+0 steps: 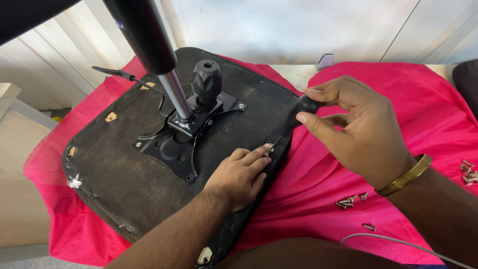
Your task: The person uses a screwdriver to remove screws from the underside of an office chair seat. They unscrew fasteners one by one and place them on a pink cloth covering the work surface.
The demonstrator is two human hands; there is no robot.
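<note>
Screwdriver (298, 112) in r. hand (358, 134) — screw (269, 147) in l. hand (238, 175)

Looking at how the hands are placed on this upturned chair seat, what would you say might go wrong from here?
The left hand pinches a screw right under the screwdriver held by the right hand; a slip could jab the fingertips. The screw sits at the chair seat edge and might drop into the pink cloth. Loose screws could roll off.
</note>
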